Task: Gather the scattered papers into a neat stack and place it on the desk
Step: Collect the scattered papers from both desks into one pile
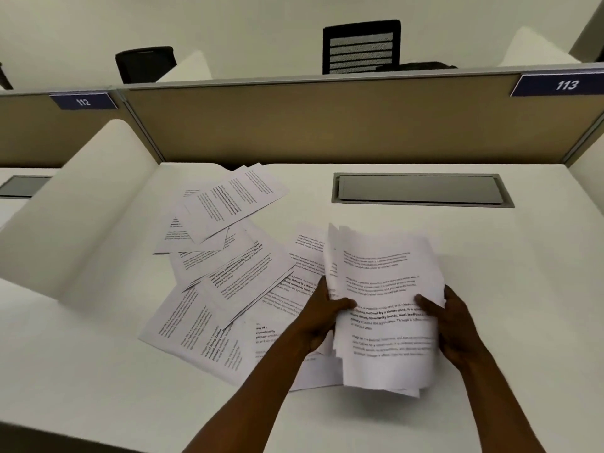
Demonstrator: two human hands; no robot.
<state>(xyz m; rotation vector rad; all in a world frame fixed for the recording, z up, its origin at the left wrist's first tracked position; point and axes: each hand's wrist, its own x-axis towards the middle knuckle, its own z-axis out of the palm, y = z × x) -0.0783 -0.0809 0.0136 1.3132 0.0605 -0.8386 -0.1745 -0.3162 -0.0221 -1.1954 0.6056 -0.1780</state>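
The left hand [322,317] and the right hand [452,325] each clamp one long edge of a thick, ragged bundle of white printed sheets [382,308], thumbs pressed onto the top page and the other fingers hidden behind it. The bundle is held tilted up off the white laminate counter [490,256], its lower corners hanging just above the surface and its edges fanned and uneven — not yet a neat stack. Just left of the bundle, a loose spread of white printed papers [225,276] lies flat and overlapping at mixed angles, running from the near edge under the left forearm back toward the tan fabric partition [327,125]. Behind the hands, a grey rectangular cable hatch [420,189] is set into the counter, well apart from the sheets. The step in hand looks like collecting: part of the pile is gathered, a good share remains. The next move likely calls for freeing one hand — the left is nearest — to sweep more sheets under or onto the bundle, then tapping the edges square against the counter before setting it down.
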